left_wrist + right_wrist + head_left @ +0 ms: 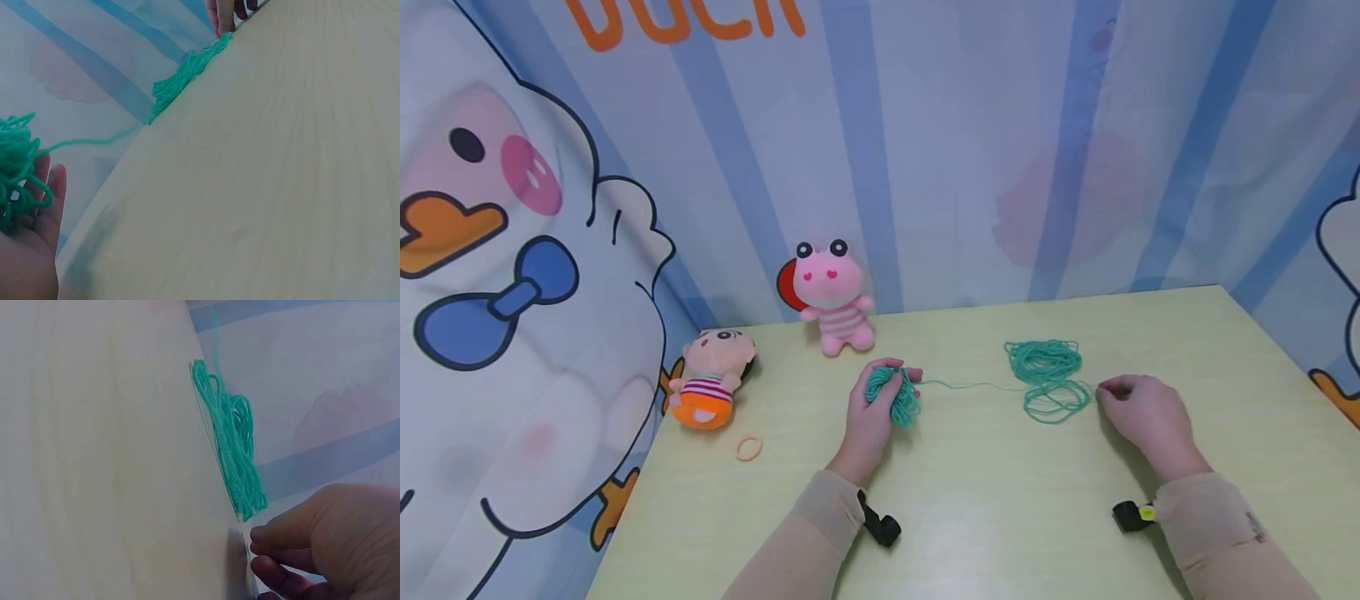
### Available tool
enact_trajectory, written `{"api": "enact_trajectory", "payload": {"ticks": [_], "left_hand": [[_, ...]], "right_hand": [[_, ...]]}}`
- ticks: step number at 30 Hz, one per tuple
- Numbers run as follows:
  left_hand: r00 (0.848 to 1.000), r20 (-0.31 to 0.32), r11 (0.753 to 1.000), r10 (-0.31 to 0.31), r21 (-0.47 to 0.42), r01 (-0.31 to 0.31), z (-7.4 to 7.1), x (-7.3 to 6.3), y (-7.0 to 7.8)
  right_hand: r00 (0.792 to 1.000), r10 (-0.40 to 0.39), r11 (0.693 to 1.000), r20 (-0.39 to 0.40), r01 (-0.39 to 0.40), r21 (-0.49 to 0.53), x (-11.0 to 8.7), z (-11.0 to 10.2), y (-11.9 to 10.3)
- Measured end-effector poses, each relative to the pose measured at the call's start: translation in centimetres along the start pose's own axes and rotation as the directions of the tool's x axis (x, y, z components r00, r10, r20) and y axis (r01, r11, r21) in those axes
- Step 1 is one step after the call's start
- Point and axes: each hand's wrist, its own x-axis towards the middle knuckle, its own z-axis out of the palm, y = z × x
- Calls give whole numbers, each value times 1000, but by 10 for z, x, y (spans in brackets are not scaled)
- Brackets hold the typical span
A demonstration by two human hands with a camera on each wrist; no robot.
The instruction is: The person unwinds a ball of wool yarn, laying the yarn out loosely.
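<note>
In the head view my left hand (871, 410) holds a bundle of green yarn (904, 408), with the thumb across it. The same bundle (19, 169) shows at the edge of the left wrist view. One thin strand (966, 386) runs from it to a loosely looped pile of green yarn (1047, 367) lying on the table. Just right of that pile is my right hand (1150, 417), its fingers loosely bent. In the right wrist view a small gap parts the thumb (281, 528) from the fingers, and no yarn shows between them.
A pale wooden table (1000, 500) stands against a printed cloth backdrop (955, 167). Behind my left hand sits a pink plush toy (835, 300). A second doll (709, 379) lies at the left edge, near a small orange ring (748, 448).
</note>
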Motion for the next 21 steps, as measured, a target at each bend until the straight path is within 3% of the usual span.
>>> {"api": "enact_trajectory", "payload": {"ticks": [5, 9, 13, 16, 21], "left_hand": [[1000, 22, 999, 2, -34, -1, -1, 1, -3], [999, 41, 999, 12, -46, -10, -1, 1, -3], [998, 55, 998, 13, -58, -10, -1, 1, -3], [998, 64, 998, 14, -68, -9, 0, 1, -3], [997, 79, 998, 10, -62, -5, 1, -1, -2]], "right_hand": [[991, -88, 994, -105, 95, 61, -5, 7, -14], [952, -252, 949, -172, 278, 151, -12, 19, -35], [900, -419, 881, -119, 435, 186, -17, 38, -65], [871, -489, 849, -57, 490, 199, -18, 55, -87], [853, -522, 835, 30, 504, 220, -17, 80, -118]]}}
